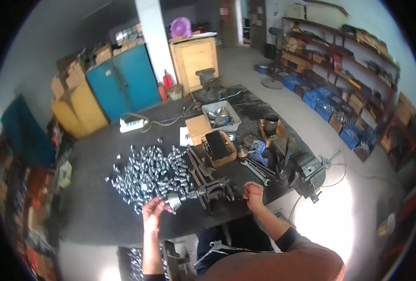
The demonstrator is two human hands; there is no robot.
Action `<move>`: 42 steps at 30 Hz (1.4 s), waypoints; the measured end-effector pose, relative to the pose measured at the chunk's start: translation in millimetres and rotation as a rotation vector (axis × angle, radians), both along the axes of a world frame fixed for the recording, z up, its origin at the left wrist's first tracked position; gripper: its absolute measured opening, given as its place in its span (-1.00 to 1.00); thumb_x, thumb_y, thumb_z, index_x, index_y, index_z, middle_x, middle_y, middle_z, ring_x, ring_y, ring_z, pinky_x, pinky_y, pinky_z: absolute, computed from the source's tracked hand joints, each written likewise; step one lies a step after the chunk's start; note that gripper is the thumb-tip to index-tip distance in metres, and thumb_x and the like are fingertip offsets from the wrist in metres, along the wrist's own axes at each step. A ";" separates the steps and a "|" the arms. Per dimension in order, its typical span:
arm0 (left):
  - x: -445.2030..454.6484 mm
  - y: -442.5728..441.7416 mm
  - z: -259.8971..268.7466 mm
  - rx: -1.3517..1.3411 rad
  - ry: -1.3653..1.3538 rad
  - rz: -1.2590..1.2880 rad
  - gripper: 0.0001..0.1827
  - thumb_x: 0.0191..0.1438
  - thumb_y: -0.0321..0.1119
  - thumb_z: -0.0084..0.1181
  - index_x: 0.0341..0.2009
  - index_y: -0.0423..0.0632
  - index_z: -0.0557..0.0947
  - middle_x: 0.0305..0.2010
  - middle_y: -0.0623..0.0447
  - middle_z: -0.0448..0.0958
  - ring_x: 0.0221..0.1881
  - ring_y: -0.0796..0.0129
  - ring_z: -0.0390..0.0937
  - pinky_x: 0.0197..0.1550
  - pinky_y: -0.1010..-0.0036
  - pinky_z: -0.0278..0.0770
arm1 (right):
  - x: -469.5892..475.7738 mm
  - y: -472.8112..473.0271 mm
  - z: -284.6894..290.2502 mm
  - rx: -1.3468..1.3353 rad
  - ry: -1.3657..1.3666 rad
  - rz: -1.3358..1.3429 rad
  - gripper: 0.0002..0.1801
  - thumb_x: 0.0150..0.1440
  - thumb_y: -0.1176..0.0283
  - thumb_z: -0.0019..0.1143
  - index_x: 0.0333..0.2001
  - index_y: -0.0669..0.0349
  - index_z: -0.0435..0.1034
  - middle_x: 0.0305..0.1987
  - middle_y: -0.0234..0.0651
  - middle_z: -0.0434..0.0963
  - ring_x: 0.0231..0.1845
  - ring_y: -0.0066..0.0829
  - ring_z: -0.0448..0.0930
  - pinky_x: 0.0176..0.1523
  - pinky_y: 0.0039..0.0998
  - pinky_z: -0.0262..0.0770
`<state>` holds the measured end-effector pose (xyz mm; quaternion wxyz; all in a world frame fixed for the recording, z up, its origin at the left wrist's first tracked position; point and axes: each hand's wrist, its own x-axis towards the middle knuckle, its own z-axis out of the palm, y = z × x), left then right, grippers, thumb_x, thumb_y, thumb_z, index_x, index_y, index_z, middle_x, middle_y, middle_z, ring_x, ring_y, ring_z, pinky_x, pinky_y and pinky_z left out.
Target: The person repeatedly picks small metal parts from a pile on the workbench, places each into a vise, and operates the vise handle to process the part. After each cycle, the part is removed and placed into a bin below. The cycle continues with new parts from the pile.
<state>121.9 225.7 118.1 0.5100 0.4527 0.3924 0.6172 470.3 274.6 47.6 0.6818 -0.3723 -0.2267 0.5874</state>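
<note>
My left hand [153, 209] has its fingers and thumb at the left edge of a silver cone-shaped metal part [174, 201]. That part sits on the end of a dark metal bench fixture [215, 191] with a shaft. My right hand [254, 195] is raised just off the fixture's right end, fingers curled in; whether something small is inside them is hidden. A wide heap of shiny metal fittings [150, 174] lies on the dark workbench [92, 210] beyond my left hand.
Open-end wrenches [255, 171] lie near a large bench vise [308, 172] at the right. Behind the fixture are a cardboard box with a black phone-like object [217, 145] on it and a grey plastic bin [234, 123] of tools. A metal tool [215, 247] lies by my lap.
</note>
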 end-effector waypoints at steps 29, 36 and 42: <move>4.2 10.5 -4.8 0.068 -0.039 -0.217 -0.86 0.05 -0.57 0.00 -0.27 -0.33 0.52 -0.46 0.02 0.50 -0.53 0.44 0.48 -0.42 0.56 0.48 | 15.4 -17.2 27.4 0.043 -0.310 0.096 -0.93 0.01 0.53 -0.21 -0.46 0.27 0.26 -0.71 -0.53 0.04 -0.71 -0.71 0.02 -0.64 -0.62 -0.09; 7.3 11.8 -6.3 0.015 -0.066 -0.212 -0.87 0.04 -0.55 0.02 -0.29 -0.33 0.53 -0.47 0.02 0.51 -0.54 0.44 0.48 -0.42 0.55 0.49 | 16.0 -13.2 22.7 0.007 -0.332 0.096 -0.93 0.00 0.53 -0.22 -0.46 0.27 0.25 -0.71 -0.53 0.04 -0.72 -0.70 0.00 -0.64 -0.62 -0.10; 5.6 16.2 -11.5 0.080 -0.052 -0.262 -0.88 0.02 -0.59 0.03 -0.29 -0.29 0.52 -0.47 0.02 0.50 -0.53 0.45 0.49 -0.38 0.57 0.48 | 21.7 -8.7 40.9 -0.049 -0.332 0.075 -0.89 0.01 0.49 -0.22 -0.49 0.26 0.27 -0.72 -0.50 0.09 -0.73 -0.69 0.02 -0.67 -0.63 -0.12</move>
